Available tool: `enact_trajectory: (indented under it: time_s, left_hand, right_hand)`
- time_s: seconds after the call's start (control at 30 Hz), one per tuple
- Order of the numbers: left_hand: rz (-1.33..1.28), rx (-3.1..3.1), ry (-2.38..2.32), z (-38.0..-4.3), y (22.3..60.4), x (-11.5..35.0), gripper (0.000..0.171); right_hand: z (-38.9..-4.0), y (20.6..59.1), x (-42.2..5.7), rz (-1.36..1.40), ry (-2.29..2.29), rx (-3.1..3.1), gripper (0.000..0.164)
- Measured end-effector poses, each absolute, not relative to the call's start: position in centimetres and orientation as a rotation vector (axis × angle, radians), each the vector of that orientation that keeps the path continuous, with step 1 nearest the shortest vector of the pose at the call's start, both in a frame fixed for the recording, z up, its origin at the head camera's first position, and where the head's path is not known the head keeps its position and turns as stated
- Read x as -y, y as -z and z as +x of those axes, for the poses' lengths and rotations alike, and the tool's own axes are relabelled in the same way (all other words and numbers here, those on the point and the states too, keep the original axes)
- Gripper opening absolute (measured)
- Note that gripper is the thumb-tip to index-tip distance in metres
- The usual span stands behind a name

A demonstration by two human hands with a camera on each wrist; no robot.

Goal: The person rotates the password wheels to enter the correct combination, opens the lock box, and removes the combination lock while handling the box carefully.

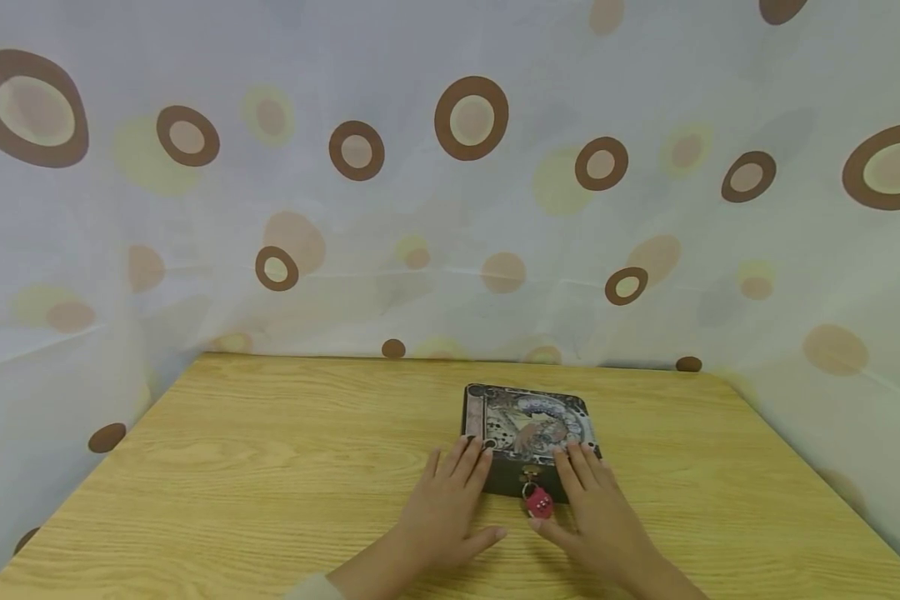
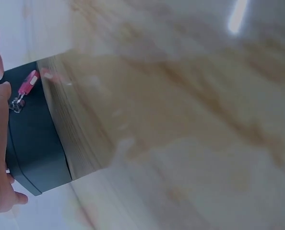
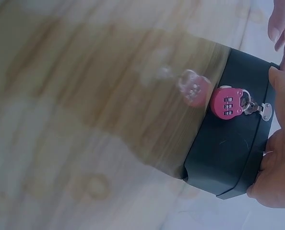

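Observation:
A dark box (image 1: 517,418) with a printed picture on its lid rests on the table, lid down. From the metal clasp (image 3: 266,111) on its front hangs a pink combination padlock (image 3: 225,102) with three number dials, seen also in the head view as a small pink lock (image 1: 539,503). My left hand (image 1: 450,508) lies with extended fingers touching the lid's near left corner. At the near right corner, my right hand (image 1: 603,517) rests its straight fingers on the lid. Both thumbs point inward, in front of the box, near the padlock.
The wood-grain table (image 1: 270,467) stretches to both sides of the box. Behind it and along the sides hangs a pale curtain (image 1: 420,208) with brown rings and spots. The glossy tabletop (image 3: 85,96) mirrors the box and padlock.

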State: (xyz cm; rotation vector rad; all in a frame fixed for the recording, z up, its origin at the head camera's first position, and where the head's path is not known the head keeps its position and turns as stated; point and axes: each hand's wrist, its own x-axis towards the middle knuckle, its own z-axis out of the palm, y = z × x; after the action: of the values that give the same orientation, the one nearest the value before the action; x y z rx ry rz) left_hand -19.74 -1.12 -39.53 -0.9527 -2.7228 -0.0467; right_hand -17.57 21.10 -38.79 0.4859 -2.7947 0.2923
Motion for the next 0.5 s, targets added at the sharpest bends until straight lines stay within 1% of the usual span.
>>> enact_trajectory:
  time_s: [0.5]
  left_hand:
    - [-0.933, 2.747, 0.04, -19.5, 39.3, 2.3, 0.079]
  right_hand:
    - [-17.9, 39.0, -20.1, 0.515, -0.297, 2.784, 0.088]
